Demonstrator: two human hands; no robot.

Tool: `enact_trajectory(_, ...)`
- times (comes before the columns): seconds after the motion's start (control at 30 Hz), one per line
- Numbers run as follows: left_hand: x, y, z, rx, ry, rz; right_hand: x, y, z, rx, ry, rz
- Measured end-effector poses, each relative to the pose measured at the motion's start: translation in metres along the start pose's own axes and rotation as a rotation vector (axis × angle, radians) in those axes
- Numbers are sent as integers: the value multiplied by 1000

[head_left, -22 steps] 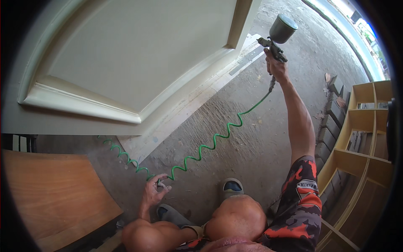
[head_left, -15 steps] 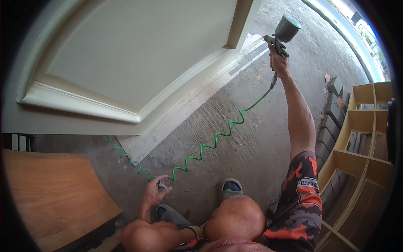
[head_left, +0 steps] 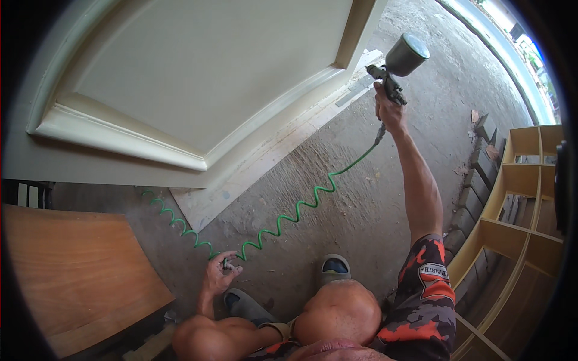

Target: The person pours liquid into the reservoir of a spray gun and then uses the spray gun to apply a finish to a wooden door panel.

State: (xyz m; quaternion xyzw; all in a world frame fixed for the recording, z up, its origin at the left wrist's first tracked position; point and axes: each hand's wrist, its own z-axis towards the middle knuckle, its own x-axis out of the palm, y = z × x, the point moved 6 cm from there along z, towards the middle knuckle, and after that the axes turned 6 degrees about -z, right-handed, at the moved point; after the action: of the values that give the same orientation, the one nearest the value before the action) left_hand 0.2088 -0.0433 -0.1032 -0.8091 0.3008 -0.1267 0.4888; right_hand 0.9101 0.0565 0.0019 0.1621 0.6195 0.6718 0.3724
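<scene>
Spray gun (head_left: pixel 391 86) swung left | right hand (head_left: pixel 391 113) clasping it | left hand (head_left: pixel 217 277)—seemingly—pinching hose (head_left: pixel 359 159)

Right arm (head_left: pixel 421 186) outstretched forward, right grip (head_left: pixel 390 111) clenched; left forearm (head_left: pixel 206 302) forward, left grip (head_left: pixel 217 278) loosely curled

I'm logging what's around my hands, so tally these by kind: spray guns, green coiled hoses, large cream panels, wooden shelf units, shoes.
Spray gun: 1
Green coiled hose: 1
Large cream panel: 1
Wooden shelf unit: 1
Shoes: 2
Total: 6
</scene>
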Motion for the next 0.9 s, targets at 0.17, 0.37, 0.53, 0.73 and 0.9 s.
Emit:
enact_trajectory(0.17,-12,12,-7,-6,-32,-7,32,11,-45,-3,59,-33)
enact_trajectory(0.37,-34,24,-29,29,-142,30,91,17,-95,-121,73,-70)
enact_trajectory(0.53,-53,42,-49,1,-199,73,129,45,-146,-126,118,-126)
enact_trajectory(0.73,-77,64,-74,-27,-294,103,178,89,-216,-176,191,-124)
enact_trajectory(0.9,-86,64,-91,-73,-323,168,221,104,-266,-205,281,-50)
